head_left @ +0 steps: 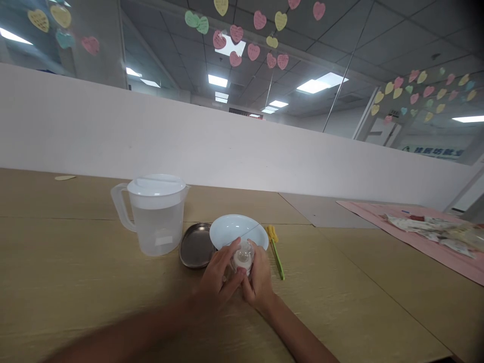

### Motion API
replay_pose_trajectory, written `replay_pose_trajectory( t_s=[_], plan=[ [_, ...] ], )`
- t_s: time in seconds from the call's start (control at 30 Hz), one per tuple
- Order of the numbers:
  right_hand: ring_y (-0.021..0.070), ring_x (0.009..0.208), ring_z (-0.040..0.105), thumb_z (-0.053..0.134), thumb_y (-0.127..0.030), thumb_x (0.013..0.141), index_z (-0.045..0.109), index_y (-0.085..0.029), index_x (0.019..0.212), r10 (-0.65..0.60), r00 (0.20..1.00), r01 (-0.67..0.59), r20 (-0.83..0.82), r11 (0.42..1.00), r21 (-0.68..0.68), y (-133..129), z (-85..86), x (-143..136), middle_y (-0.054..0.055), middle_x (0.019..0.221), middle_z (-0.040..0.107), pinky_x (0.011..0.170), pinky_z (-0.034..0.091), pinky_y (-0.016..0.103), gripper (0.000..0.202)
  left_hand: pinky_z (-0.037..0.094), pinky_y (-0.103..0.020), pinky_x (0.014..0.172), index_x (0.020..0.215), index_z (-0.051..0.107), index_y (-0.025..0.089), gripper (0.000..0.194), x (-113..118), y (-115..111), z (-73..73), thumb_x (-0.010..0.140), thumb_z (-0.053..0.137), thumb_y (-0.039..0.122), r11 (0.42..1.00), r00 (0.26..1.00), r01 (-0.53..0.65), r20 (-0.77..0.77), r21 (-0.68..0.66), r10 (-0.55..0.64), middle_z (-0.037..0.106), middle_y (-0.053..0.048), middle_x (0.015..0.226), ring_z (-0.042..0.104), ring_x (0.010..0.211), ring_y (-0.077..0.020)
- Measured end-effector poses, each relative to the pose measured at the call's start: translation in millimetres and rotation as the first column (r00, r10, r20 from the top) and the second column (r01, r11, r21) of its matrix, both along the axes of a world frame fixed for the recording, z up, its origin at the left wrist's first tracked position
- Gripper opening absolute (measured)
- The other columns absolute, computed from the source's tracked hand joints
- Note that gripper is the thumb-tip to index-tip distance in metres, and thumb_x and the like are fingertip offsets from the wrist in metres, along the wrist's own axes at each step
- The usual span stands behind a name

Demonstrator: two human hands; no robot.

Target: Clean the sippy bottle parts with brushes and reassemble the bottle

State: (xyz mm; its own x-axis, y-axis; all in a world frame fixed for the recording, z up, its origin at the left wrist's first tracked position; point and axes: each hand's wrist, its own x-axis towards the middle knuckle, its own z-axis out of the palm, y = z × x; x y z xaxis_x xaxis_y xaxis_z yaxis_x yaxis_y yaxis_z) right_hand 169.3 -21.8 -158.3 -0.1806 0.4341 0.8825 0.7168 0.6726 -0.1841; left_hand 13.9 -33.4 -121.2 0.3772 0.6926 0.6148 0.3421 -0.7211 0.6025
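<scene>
Between my two hands is a baby bottle [243, 253] with a clear domed cap and a white collar, seen from above. My left hand [219, 276] wraps round its left side, thumb against the front. My right hand [261, 276] closes on the right side. Fingers cover most of the bottle's lower body. Just behind the hands stands a white bowl [230, 223], partly hidden by them. A metal tray [196, 247] lies to the left of the bowl. To the right rests a bottle brush [277, 252] with a yellow sponge head and a green handle.
A lidded clear plastic pitcher [159, 227] holding liquid stands on the left of the wooden table [94, 297]. Far right, a pink cloth [363, 209] bears several wrapped items [427, 227]. A low white partition [227, 156] runs along the back.
</scene>
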Motion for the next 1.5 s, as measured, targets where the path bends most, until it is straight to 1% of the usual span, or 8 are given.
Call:
replay_pose_trajectory(
  t_s=[0.17, 0.3, 0.5, 0.73, 0.9, 1.13, 1.33, 1.5],
  plan=[
    [0.0305, 0.096, 0.049, 0.032, -0.034, 0.087, 0.018, -0.01, 0.139, -0.015, 1.0, 0.014, 0.024, 0.999, 0.035, -3, 5.6, -3, 0.017, 0.111, 0.05, 0.081, 0.038, 0.053, 0.059, 0.038, -0.039, 0.098, 0.137, 0.031, 0.023, 0.052, 1, 2, -2.9, 0.088, 0.044, 0.033, 1.0, 1.0, -0.005, -0.002, 0.018, 0.005, 0.05, -0.009, 0.127, 0.047, 0.115, -0.0233],
    [0.0315, 0.106, 0.048, 0.031, -0.028, 0.086, 0.017, -0.01, 0.139, -0.047, 0.997, 0.043, 0.053, 0.996, 0.079, -3, 6.5, -6, 0.019, 0.12, 0.047, 0.091, 0.031, 0.058, 0.058, 0.041, -0.038, 0.095, 0.138, 0.028, 0.024, 0.053, 1, 2, -1.5, 0.088, 0.043, 0.031, 0.999, 1.0, 0.023, -0.004, 0.031, -0.023, 0.053, -0.009, 0.12, 0.051, 0.107, -0.0221],
    [0.0317, 0.11, 0.047, 0.033, -0.026, 0.084, 0.02, -0.009, 0.138, -0.075, 0.996, 0.07, 0.045, 0.992, 0.103, -3, 2.6, -5, 0.02, 0.124, 0.046, 0.092, 0.03, 0.058, 0.058, 0.04, -0.038, 0.095, 0.14, 0.022, 0.023, 0.056, 2, 2, -2.3, 0.089, 0.042, 0.027, 0.996, 0.998, 0.052, -0.039, 0.076, -0.049, 0.048, -0.01, 0.126, 0.048, 0.111, -0.0232],
    [0.0294, 0.093, 0.053, 0.037, -0.037, 0.083, 0.019, -0.01, 0.14, -0.063, 0.998, 0.062, 0.03, 0.998, 0.017, -2, 3.6, -3, 0.015, 0.107, 0.056, 0.087, 0.032, 0.054, 0.065, 0.036, -0.042, 0.099, 0.143, 0.01, 0.022, 0.061, 0, 3, -13.3, 0.09, 0.039, 0.025, 0.988, 0.998, 0.045, -0.057, 0.146, -0.037, 0.042, -0.014, 0.132, 0.043, 0.118, -0.0254],
    [0.0311, 0.093, 0.051, 0.035, -0.047, 0.085, 0.015, -0.009, 0.141, -0.091, 0.995, 0.09, -0.053, 0.996, -0.01, -2, 10.7, 6, 0.016, 0.105, 0.054, 0.081, 0.033, 0.052, 0.07, 0.033, -0.045, 0.102, 0.143, 0.006, 0.022, 0.068, -4, 9, -28.9, 0.087, 0.046, 0.028, 0.986, 0.999, 0.019, 0.043, 0.163, -0.026, 0.032, -0.015, 0.14, 0.036, 0.126, -0.0288],
    [0.0294, 0.092, 0.052, 0.04, -0.043, 0.085, 0.027, -0.014, 0.137, 0.004, 0.999, -0.003, -0.046, 1.0, 0.026, -5, 22.1, 11, 0.013, 0.103, 0.055, 0.082, 0.037, 0.051, 0.061, 0.042, -0.041, 0.097, 0.141, 0.015, 0.024, 0.076, 3, 17, -47.0, 0.08, 0.059, 0.032, 1.0, 0.994, 0.026, 0.105, 0.008, -0.026, 0.043, -0.013, 0.134, 0.048, 0.116, -0.0266],
    [0.0265, 0.093, 0.055, 0.047, -0.034, 0.084, 0.036, -0.016, 0.13, 0.001, 0.999, 0.001, -0.049, 0.999, 0.037, -5, 22.6, 5, 0.013, 0.107, 0.056, 0.079, 0.044, 0.044, 0.051, 0.04, -0.042, 0.1, 0.139, 0.024, 0.025, 0.069, 4, 17, -42.5, 0.08, 0.058, 0.035, 0.998, 0.999, 0.052, 0.002, -0.025, -0.052, 0.045, -0.011, 0.134, 0.047, 0.119, -0.026],
    [0.025, 0.093, 0.055, 0.048, -0.039, 0.084, 0.043, -0.016, 0.124, 0.026, 0.991, -0.033, -0.131, 0.998, -0.059, -4, 19.9, 7, 0.012, 0.106, 0.058, 0.075, 0.048, 0.039, 0.046, 0.042, -0.04, 0.098, 0.141, 0.023, 0.027, 0.069, 7, 16, -45.4, 0.081, 0.057, 0.037, 1.0, 0.999, 0.02, 0.047, 0.003, -0.02, 0.044, -0.01, 0.135, 0.048, 0.118, -0.0258]
  ],
)
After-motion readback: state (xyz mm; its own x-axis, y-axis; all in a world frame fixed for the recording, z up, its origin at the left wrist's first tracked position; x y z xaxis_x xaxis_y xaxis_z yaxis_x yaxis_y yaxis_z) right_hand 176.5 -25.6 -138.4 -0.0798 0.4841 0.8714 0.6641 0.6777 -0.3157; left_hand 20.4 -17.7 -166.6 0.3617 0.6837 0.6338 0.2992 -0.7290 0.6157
